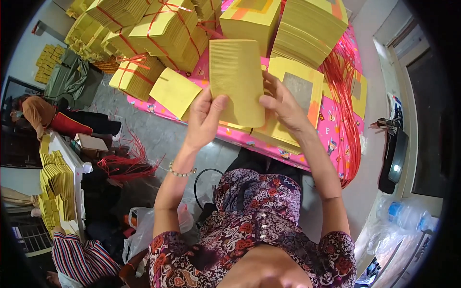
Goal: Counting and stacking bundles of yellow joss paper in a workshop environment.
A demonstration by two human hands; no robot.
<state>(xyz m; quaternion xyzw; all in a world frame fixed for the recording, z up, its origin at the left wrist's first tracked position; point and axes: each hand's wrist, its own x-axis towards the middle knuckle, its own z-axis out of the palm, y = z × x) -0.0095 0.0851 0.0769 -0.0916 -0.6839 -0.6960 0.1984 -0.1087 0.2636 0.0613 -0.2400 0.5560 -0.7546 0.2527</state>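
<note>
A stack of yellow paper pieces (236,81) is held upright over the front of the table, with the layered edges showing as fine lines on its upper part. My left hand (206,117) grips its lower left side, thumb across the front. My right hand (285,105) is at the right edge, thumb in front and fingers partly hidden behind. Under and beside the right hand lies a yellow pile with a grey rectangle (298,89) on top. Left of my left hand, a flat yellow piece with a slot (175,91) lies at the table edge.
Yellow bundles tied with red strips (165,31) and tall yellow stacks (307,33) fill the far side of the pink tablecloth (269,144). Loose red strips (343,96) hang over the right edge. At left, two people work by a white table (72,153) with more yellow pieces.
</note>
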